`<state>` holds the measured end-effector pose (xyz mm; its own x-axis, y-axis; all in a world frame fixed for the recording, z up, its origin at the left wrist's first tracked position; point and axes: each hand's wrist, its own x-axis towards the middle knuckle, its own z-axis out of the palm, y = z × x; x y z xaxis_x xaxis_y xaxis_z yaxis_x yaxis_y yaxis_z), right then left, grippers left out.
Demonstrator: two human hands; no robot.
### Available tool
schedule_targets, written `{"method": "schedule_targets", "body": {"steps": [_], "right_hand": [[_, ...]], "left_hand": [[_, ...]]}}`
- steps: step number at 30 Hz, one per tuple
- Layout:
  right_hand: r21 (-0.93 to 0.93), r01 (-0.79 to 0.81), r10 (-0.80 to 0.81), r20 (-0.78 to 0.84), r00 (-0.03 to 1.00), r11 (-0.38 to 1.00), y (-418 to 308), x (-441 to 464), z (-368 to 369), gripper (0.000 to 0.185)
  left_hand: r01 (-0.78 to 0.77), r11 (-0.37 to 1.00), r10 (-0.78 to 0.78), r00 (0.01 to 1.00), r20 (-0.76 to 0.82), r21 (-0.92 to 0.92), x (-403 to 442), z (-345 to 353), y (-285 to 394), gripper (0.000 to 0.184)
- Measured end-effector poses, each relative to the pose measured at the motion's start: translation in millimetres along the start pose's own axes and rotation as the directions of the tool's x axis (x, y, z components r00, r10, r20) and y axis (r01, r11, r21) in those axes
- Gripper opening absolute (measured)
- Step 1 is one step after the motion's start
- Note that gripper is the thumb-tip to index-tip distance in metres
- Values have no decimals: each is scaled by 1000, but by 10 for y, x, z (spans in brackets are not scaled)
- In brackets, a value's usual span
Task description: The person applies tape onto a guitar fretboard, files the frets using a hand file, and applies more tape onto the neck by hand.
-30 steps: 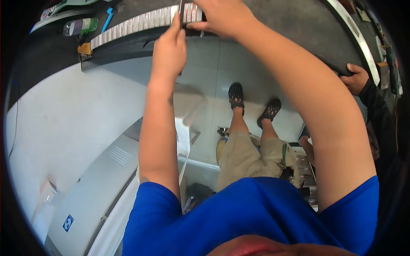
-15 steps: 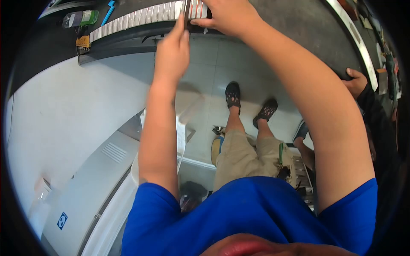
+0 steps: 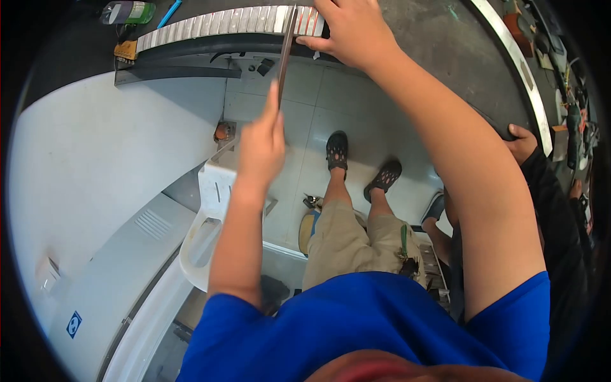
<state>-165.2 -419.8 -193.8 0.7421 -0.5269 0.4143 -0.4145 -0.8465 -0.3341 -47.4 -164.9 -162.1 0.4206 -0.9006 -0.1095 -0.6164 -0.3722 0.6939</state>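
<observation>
My left hand (image 3: 261, 149) is closed around a long, thin metal blade (image 3: 286, 60), its index finger stretched along it. The blade's far part crosses a long segmented silver strip (image 3: 223, 23) near the strip's right end, where thin red lines run between segments. Whether the blade cuts into the strip cannot be made out. On that right end lies my right hand (image 3: 356, 32), its thumb against the near edge and its fingers over the top, gripping it. The strip lies along the front edge of a dark worktable (image 3: 426, 38).
A bottle with a green label (image 3: 127, 11), a blue stick (image 3: 169, 13) and a small yellow-brown piece (image 3: 126, 49) lie at the left. Another person's hand (image 3: 523, 144) rests at the table's right, near a curved pale strip (image 3: 519, 63). A white plastic chair (image 3: 216, 184) stands below.
My left hand has drawn back toward my body with the blade, so more of the blade shows. My right hand stays on the strip's end. The whole view has shifted slightly.
</observation>
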Motion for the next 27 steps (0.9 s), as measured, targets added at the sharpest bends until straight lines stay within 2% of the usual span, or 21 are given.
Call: {"method": "schedule_targets", "body": {"steps": [3, 4, 6, 8, 10, 12, 14, 16, 18, 21, 24, 26, 27], "right_hand": [[-5, 3, -3, 8, 1000, 1000, 5, 14, -4, 60], [-3, 6, -6, 11, 1000, 1000, 9, 25, -2, 60], [-10, 13, -13, 0, 1000, 1000, 8, 35, 8, 60], [-14, 7, -7, 4, 1000, 1000, 16, 12, 8, 60], [-15, 16, -16, 13, 1000, 1000, 2, 29, 8, 60], [-13, 18, -18, 12, 1000, 1000, -12, 10, 7, 60], [-12, 11, -11, 3, 1000, 1000, 13, 28, -3, 60], [-9, 6, -6, 5, 1000, 1000, 9, 38, -10, 61], [-16, 12, -12, 2, 1000, 1000, 17, 57, -7, 61], [-18, 1, -1, 10, 1000, 1000, 29, 44, -2, 61], [-18, 0, 0, 16, 1000, 1000, 37, 41, 16, 61], [-17, -22, 23, 22, 999, 1000, 55, 27, 30, 61], [-14, -36, 37, 24, 999, 999, 62, 32, 41, 61]], "left_hand": [[95, 994, -94, 995, 26, -48, -292, 6, -44, 53], [36, 999, -36, 999, 13, -23, -170, 29, -23, 53], [-118, 992, 119, 992, -37, 34, 637, 60, 75, 55], [-16, 999, 18, 999, 38, -50, 1101, 48, 245, 55], [-35, 997, 34, 999, -12, -62, 819, 58, 166, 56], [-76, 996, 72, 995, -68, -56, 157, 116, -96, 57], [-25, 998, 21, 998, -60, -65, -238, 117, -146, 55], [13, 999, -14, 999, -30, -40, -222, 102, -84, 55], [-7, 1000, 7, 1000, -4, 25, 517, -12, 161, 58], [117, 992, -111, 987, 115, -46, 1083, -110, 346, 59], [-17, 999, 19, 999, 33, -35, 233, -46, -79, 61], [79, 997, -80, 992, 95, 22, -656, -153, -260, 61], [240, 971, -236, 958, 165, -2, -1017, -225, -255, 59]]}}
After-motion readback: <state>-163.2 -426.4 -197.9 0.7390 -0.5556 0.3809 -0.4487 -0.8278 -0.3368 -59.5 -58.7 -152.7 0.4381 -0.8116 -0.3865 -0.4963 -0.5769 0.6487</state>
